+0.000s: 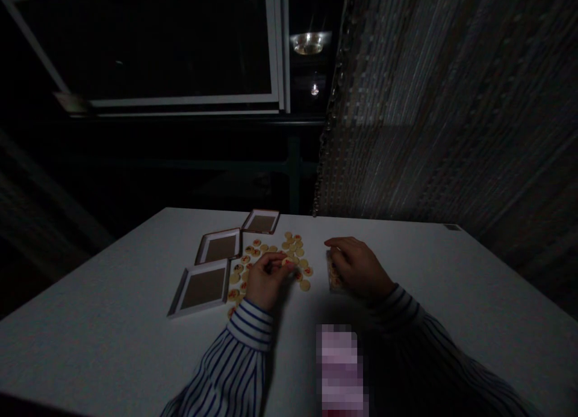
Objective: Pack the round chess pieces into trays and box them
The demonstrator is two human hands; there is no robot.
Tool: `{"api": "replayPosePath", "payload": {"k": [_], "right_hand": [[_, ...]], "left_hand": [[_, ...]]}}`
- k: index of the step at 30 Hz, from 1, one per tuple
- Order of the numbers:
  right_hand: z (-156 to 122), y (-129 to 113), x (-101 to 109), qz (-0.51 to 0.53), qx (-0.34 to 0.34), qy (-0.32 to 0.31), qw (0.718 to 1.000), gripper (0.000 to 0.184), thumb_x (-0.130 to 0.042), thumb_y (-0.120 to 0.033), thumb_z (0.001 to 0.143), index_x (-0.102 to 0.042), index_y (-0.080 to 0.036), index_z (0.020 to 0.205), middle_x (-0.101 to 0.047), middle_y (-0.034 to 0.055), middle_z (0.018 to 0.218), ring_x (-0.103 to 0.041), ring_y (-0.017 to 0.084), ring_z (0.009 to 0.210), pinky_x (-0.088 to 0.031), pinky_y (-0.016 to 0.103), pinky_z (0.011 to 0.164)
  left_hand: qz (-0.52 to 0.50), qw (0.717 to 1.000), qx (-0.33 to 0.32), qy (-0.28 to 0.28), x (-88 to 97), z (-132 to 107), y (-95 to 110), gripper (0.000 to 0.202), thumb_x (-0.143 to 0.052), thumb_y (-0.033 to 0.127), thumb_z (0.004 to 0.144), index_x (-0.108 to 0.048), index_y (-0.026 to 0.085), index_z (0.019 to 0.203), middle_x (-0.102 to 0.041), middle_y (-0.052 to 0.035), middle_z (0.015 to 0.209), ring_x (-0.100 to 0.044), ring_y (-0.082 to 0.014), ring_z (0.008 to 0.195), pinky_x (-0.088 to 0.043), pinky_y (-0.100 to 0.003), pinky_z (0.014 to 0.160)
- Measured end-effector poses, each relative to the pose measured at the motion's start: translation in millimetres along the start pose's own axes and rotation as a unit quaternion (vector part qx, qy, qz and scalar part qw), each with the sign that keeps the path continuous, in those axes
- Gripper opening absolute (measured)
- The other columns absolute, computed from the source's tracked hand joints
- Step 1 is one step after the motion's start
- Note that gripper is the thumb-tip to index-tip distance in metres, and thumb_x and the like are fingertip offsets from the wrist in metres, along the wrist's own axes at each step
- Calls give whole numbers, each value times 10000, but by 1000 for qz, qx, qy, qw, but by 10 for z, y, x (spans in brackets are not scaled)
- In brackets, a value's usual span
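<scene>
Pinching one pale round disc (288, 262) with a red marking in the left grip (265, 284), between thumb and fingertips, above the surface (112, 339), toward the far edge and about midway between the left and right edges. Hold it by the rim, face uncovered, to read the marking in such dim light; press lightly, as so smooth-looking a rim could slip. Curling the right grip (359, 266) over a small, clear-looking container (333, 283) with discs showing inside; impossible to tell whether clamped on it or only resting. Brace it gently, so as not to slide or tip it. Around and beneath the left grip, see scattered discs (304, 285): flat, pale as wood, some plain, some marked in red or black, many crowded close. Lift singly, without dragging neighbours. Just left of these, find three shallow rectangular trays (201, 289), with thin raised walls and flat brownish bottoms, stepping from near the far edge toward the left edge. Beyond the far edge, at right, note a curtain (406, 134) of thin, glinting strands.
</scene>
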State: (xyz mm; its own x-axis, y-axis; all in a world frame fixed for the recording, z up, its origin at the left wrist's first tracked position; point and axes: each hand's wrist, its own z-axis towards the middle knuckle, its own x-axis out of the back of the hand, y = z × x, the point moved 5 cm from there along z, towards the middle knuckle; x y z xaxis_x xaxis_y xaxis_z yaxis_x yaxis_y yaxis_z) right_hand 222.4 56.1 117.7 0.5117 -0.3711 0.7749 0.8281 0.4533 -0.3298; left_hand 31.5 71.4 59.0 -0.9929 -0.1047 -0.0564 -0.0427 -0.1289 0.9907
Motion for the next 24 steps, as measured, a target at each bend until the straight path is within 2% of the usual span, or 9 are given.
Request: {"api": "replayPosePath", "payload": {"k": [7,12,19,24], "right_hand": [[13,204,211,23,-53,12,998,278,-376,-255,820,-595,-209,986,-637,18,987,-572,158,918,-429,296,816],[19,283,220,6,-63,-17,998,268,-390,-270,818,-597,-215,978,-645,15,968,-580,165,901,-438,291,795],[13,328,229,-24,-55,-43,997,271,-391,-267,820,-594,-224,993,-646,11,972,-583,162,902,-431,280,794],[6,369,254,-33,-57,-58,996,270,-384,-269,824,-594,-228,990,-649,8,966,-587,155,890,-429,266,792]], "left_hand": [[-38,999,11,-30,-323,35,7,281,-700,284,546,-563,137,743,-617,-15,630,-592,-130,582,-468,-245,551],[-49,997,4,-53,-540,86,-18,257,-698,284,560,-568,139,727,-609,0,610,-571,-108,537,-450,-225,519],[-48,998,16,-49,-830,112,6,217,-687,264,571,-589,129,710,-604,3,598,-568,-95,587,-446,-208,581],[-60,997,14,-53,-952,66,-95,199,-679,252,582,-602,125,715,-622,-9,615,-577,-99,598,-452,-201,582]]}}
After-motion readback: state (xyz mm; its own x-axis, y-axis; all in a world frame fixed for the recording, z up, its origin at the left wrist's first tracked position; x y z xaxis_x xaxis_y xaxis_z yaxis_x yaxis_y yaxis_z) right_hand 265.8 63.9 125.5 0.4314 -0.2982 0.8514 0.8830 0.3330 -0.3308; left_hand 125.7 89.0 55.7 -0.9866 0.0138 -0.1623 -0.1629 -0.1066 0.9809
